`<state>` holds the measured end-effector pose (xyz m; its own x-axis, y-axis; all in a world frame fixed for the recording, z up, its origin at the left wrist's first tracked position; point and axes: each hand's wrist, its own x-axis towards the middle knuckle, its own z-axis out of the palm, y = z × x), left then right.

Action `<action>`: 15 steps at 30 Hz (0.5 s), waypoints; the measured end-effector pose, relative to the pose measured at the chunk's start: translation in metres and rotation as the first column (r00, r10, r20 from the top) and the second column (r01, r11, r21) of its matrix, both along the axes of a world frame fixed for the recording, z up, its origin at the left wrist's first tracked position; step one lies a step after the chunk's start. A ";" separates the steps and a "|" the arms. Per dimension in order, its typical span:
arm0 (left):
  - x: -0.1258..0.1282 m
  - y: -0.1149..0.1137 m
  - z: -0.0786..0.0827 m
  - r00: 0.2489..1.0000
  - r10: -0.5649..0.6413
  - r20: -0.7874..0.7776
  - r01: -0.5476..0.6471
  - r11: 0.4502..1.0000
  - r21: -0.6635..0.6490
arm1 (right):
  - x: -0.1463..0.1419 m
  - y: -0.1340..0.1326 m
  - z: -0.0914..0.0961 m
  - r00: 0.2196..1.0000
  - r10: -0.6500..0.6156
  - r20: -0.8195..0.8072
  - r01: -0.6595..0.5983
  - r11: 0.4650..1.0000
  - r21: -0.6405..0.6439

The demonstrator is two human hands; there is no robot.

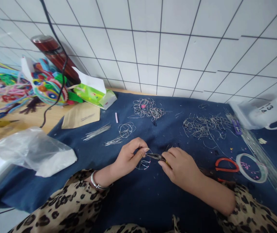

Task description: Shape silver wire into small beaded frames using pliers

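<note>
My left hand (131, 153) pinches a small looped wire piece (143, 163) over the dark blue cloth (138, 194). My right hand (177, 165) is closed round small pliers (156, 157), whose jaws meet the wire piece at my left fingertips. Both hands sit close together at the cloth's middle. More finished wire loops (127, 129) and a wire flower cluster (148, 109) lie behind them. Straight wire lengths (97, 132) lie to the left.
A tangle of wire scraps (205, 124) lies at right, with red-handled scissors (226, 166), a clear round lid holding pink beads (251, 167) and a white mug (271, 113). At left are a clear plastic bag (33, 150), a green tissue box (92, 92) and colourful craft pieces (46, 85).
</note>
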<state>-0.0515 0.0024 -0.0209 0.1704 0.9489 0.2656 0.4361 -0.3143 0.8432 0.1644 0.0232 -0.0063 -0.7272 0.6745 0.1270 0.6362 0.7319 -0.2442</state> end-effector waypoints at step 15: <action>0.000 0.001 0.002 0.998 0.005 0.066 0.000 0.997 -0.080 | 0.001 0.003 0.000 0.992 -0.048 -0.117 0.024 0.979 -0.201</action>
<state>-0.0516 0.0035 -0.0189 0.1523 0.9680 0.1996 0.3791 -0.2437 0.8927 0.1655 0.0264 -0.0061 -0.6894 0.7207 0.0730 0.6181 0.6378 -0.4596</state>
